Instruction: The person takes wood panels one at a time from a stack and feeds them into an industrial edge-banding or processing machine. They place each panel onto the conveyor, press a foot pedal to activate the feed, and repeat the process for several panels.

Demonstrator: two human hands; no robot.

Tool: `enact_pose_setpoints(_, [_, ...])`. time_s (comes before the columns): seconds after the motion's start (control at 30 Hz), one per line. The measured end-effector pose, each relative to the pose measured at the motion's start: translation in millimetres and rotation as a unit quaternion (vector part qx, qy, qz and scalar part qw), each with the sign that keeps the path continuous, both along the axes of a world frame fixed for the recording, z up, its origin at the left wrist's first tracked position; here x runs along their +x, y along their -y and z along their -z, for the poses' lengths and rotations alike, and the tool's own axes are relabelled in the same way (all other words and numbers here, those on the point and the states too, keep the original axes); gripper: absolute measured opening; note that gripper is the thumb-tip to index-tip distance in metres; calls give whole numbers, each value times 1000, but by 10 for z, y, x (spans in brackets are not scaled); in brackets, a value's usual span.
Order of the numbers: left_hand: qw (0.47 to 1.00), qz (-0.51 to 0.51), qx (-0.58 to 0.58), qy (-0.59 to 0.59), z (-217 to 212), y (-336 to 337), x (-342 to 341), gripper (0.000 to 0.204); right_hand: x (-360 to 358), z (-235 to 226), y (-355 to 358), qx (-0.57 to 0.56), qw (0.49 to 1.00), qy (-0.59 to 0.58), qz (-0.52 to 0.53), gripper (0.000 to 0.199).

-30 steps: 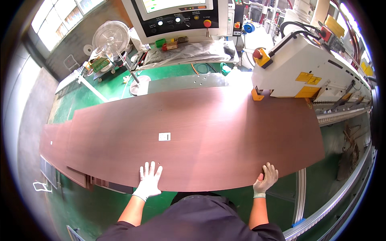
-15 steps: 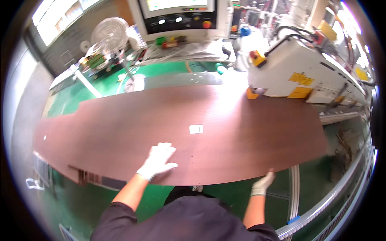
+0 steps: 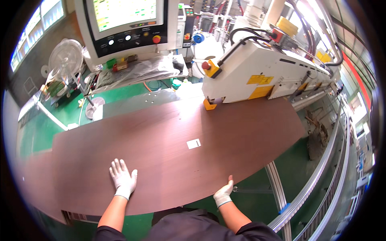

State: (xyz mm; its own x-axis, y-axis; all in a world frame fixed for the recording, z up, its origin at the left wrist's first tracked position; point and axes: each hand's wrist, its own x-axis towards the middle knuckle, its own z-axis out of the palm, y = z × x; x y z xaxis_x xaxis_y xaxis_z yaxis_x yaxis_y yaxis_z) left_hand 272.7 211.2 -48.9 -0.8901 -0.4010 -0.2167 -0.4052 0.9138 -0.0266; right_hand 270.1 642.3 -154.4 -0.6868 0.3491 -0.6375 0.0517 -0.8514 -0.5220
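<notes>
Head view, items listed left to right: a table fan (image 3: 65, 60) is seen at the far left on a cluttered bench; a control console (image 3: 124, 24) with a lit screen and round buttons is set behind it; a large dark-brown wood-grain panel (image 3: 161, 140) is laid flat across the middle of the picture, over green flooring; the left hand (image 3: 122, 179), in a white glove, is pressed flat on the panel's top near its near edge, fingers spread and unclenched; a small white label (image 3: 194, 143) is stuck near the panel's centre; the right hand (image 3: 223, 193), also gloved, is curled over the panel's near edge, gripping it; a white machine housing (image 3: 261, 72) with yellow plates is met by the panel's far edge; a curved metal rail (image 3: 317, 176) is seen at the right.
</notes>
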Motion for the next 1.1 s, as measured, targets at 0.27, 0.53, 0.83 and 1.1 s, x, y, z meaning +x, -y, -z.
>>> enact_pose_setpoints(0.27, [996, 71, 22, -38, 50, -658, -491, 87, -442, -114, -785, 26, 995, -96, -5, 62])
enact_pose_setpoints(0.53, [974, 218, 30, -50, -59, 46, -556, 76, 4, -209, -135, -54, 987, -120, -90, 66])
enact_pose_setpoints(0.83, [954, -295, -48, 20, -77, 1667, 360, 85, -176, -359, -63, -76, 996, -30, -36, 73])
enact_pose_setpoints(1.1, [982, -181, -54, -7, 62, 1100, 65, 84, -488, -173, -966, 83, 986, -139, -37, 67])
